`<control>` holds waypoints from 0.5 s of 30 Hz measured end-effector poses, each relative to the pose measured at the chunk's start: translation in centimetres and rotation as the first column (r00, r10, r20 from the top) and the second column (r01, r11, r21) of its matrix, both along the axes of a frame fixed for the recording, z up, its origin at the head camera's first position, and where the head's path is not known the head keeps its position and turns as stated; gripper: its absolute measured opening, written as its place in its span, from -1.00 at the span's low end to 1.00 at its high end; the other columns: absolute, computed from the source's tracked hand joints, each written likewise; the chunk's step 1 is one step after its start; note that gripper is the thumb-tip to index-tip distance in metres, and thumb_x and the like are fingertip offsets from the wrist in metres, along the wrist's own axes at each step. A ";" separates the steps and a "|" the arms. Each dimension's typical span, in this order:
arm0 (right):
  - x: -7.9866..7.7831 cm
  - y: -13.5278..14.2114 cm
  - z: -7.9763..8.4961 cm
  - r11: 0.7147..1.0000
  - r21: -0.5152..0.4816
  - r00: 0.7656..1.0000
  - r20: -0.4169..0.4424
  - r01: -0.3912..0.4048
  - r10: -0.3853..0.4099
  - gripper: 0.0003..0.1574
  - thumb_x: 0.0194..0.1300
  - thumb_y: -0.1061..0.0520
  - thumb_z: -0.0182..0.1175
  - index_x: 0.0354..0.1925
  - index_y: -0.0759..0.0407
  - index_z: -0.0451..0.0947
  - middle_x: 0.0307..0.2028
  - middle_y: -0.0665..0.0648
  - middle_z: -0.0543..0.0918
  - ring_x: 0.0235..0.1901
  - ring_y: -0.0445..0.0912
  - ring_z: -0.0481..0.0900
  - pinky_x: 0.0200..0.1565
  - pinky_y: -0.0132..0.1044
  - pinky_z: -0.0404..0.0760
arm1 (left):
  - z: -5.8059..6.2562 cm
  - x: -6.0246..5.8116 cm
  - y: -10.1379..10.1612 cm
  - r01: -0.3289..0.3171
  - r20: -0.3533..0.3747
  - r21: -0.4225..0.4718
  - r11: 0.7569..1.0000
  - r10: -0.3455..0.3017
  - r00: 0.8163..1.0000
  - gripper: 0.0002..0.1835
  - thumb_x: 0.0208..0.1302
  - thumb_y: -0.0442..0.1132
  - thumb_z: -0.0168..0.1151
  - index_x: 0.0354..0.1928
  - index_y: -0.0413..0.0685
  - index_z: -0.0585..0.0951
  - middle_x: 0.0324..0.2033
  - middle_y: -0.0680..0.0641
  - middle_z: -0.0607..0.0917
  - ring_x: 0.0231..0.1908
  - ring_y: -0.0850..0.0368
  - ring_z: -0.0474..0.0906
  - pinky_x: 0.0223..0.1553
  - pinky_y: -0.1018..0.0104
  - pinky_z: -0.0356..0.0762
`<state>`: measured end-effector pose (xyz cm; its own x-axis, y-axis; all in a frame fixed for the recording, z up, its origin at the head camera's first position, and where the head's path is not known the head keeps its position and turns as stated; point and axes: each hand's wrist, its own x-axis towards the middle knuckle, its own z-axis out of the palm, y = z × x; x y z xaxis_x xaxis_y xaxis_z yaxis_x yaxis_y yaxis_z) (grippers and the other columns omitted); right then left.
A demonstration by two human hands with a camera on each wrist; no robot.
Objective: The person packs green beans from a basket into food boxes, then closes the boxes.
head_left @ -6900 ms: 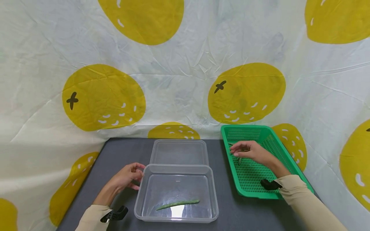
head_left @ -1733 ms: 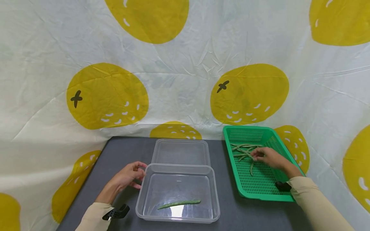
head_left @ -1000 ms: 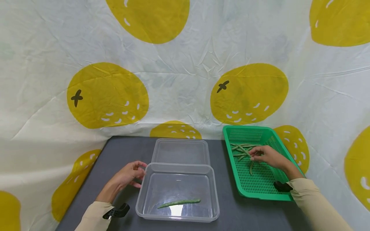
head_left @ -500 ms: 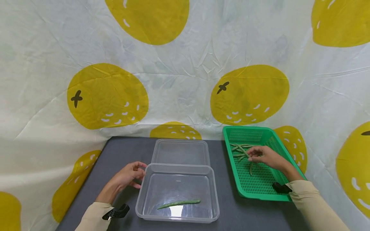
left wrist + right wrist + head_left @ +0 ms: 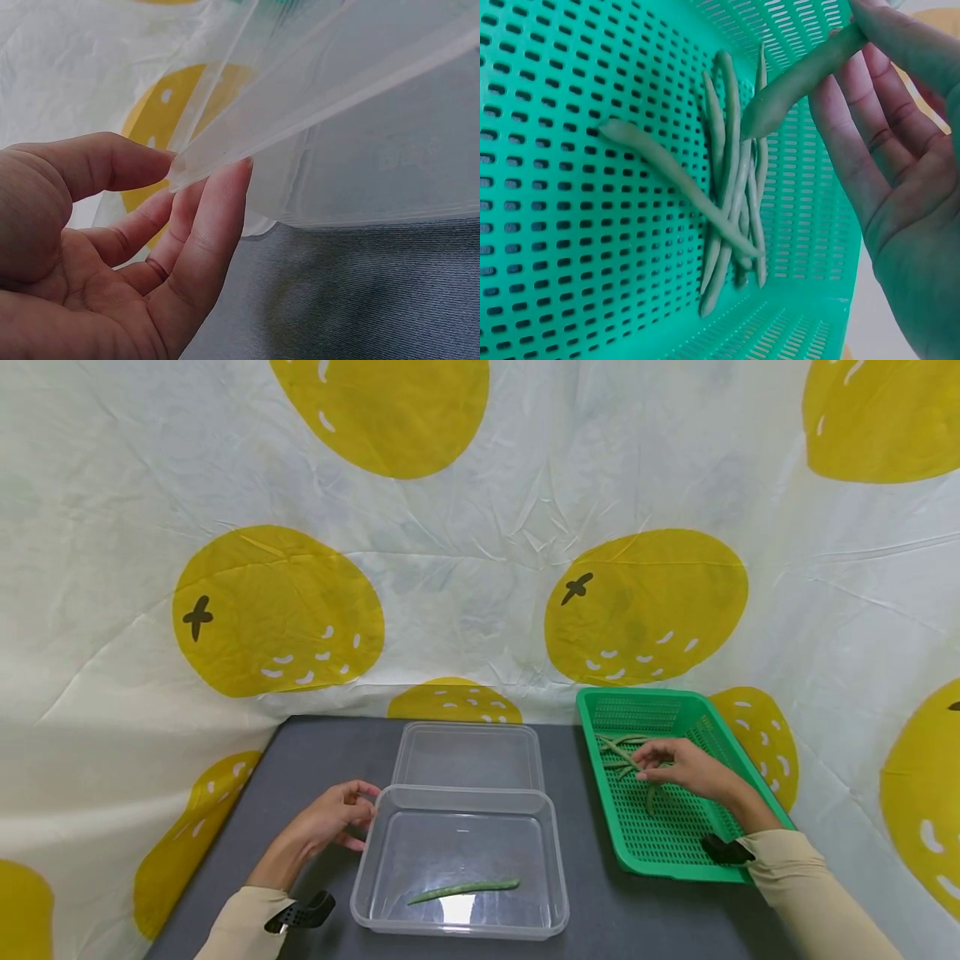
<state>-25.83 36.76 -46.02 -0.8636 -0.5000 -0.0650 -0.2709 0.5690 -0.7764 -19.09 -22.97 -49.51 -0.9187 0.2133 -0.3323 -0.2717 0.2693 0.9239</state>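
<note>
At the left my left hand (image 5: 330,818) pinches the rim of a clear plastic container (image 5: 363,877) between thumb and fingers; the left wrist view shows the rim (image 5: 225,139) at the fingertips. One green bean (image 5: 465,889) lies on the container's floor. Over the green basket (image 5: 618,835), my right hand (image 5: 693,772) holds another green bean (image 5: 802,81) between thumb and fingers, clearest in the right wrist view. Below it, several green beans (image 5: 731,165) lie in a loose bunch, with a single bean (image 5: 667,169) slanting across them.
A clear lid (image 5: 468,756) lies behind the container on the dark grey table (image 5: 330,747). The basket stands at the table's right side, with raised slotted walls. A white cloth (image 5: 465,610) with yellow fruit prints hangs behind.
Over the last second or so my right hand has shifted slightly left over the basket. Compared with the oldest frame it sits farther right, uncovering the bunch. The left hand keeps its place.
</note>
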 end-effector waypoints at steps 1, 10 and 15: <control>0.0 -0.1 0.0 1.000 0.002 1.000 -0.004 0.001 -0.001 -0.66 0.37 0.11 0.30 0.05 0.24 0.61 -0.18 0.20 0.68 -0.17 0.16 0.63 -0.15 -0.17 0.69 | -0.1 0.0 0.0 0.000 0.000 0.001 1.000 0.000 1.000 -0.53 0.35 -0.33 0.18 0.24 -0.35 0.41 -0.18 -0.23 0.61 -0.28 -0.04 0.63 -0.35 0.00 0.73; 0.0 -1.0 -0.3 1.000 0.009 0.998 -0.055 -0.017 0.017 -0.70 0.37 0.09 0.32 0.01 0.18 0.62 -0.20 0.13 0.69 -0.22 -0.08 0.63 -0.17 -0.12 0.68 | -0.6 0.1 0.0 0.023 -0.008 0.016 1.000 -0.023 1.000 -0.52 0.34 -0.33 0.17 0.25 -0.36 0.38 -0.18 -0.26 0.63 -0.28 -0.03 0.64 -0.35 0.02 0.71; 0.1 -1.7 -0.3 0.999 -0.003 0.996 -0.083 -0.042 0.041 -0.72 0.36 0.09 0.32 0.00 0.14 0.63 -0.21 0.14 0.68 -0.21 -0.06 0.62 -0.17 -0.20 0.66 | -1.0 0.2 -0.1 0.028 -0.019 0.016 0.999 -0.027 0.999 -0.51 0.33 -0.33 0.17 0.26 -0.37 0.37 -0.17 -0.26 0.62 -0.28 -0.03 0.64 -0.35 0.02 0.72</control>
<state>-25.75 35.10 -46.30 -0.8444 -0.5357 0.0085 -0.3578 0.5520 -0.7532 -18.93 -23.04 -50.51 -0.9185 0.2438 -0.3114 -0.2471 0.2610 0.9332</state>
